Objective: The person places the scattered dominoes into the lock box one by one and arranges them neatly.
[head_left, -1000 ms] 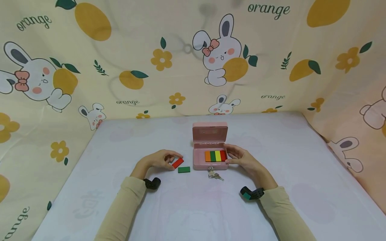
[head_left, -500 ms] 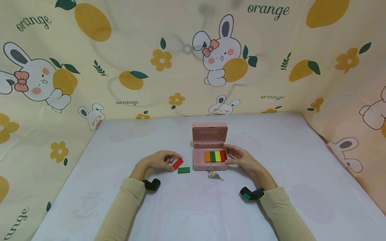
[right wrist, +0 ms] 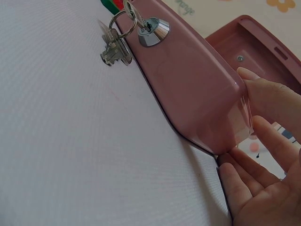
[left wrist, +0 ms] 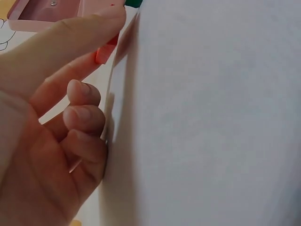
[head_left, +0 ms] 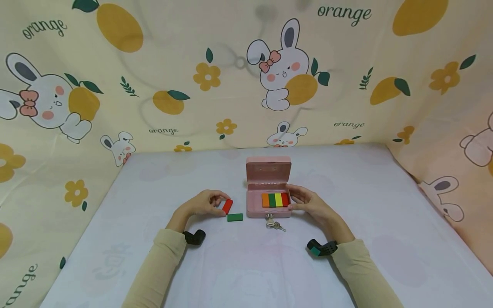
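My left hand (head_left: 206, 202) pinches a red block (head_left: 227, 206) between thumb and index finger, left of the pink cash box (head_left: 254, 202); in the left wrist view the thumb covers much of that red block (left wrist: 106, 52). Just below it on the table lies a green block (head_left: 235, 217). The box stands with its lid raised, and a row of orange, green, yellow and red blocks (head_left: 275, 200) lies inside along the right. My right hand (head_left: 308, 200) holds the box's right end, thumb near the front corner in the right wrist view and fingers against the side.
A ring of keys (head_left: 275, 224) hangs from the lock (right wrist: 153, 32) on the box's front, keys lying towards the table. The white-covered table (head_left: 246, 265) stretches around. Behind it hangs a cream cloth (head_left: 231, 85) with rabbits and oranges.
In my left hand the red block has turned to stand more upright, and the hand has shifted slightly up and right. The right hand and the box stay put.
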Demonstrator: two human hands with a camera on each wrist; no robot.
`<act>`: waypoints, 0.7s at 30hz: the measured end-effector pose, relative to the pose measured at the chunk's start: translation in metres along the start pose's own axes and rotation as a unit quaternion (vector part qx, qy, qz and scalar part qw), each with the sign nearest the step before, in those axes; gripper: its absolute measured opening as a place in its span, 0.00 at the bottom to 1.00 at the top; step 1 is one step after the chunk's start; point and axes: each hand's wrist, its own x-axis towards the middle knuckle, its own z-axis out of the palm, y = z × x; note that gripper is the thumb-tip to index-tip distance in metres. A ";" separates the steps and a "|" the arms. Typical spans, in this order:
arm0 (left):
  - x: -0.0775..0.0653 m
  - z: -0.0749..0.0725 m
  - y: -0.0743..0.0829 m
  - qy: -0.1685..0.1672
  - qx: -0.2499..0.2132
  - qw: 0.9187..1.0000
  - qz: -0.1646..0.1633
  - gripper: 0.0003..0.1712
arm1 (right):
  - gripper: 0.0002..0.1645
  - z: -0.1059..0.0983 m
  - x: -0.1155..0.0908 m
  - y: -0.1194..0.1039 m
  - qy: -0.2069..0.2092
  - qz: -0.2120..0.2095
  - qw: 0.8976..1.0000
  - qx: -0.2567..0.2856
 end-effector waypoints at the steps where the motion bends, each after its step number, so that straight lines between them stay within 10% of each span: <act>1: 0.000 0.000 0.000 0.002 -0.002 1.000 0.002 0.25 | 0.41 0.000 0.000 0.000 0.000 0.000 1.000 -0.001; 21: 0.001 0.007 0.011 0.053 -0.003 0.998 -0.028 0.27 | 0.44 -0.001 0.001 0.002 -0.005 -0.007 1.000 0.007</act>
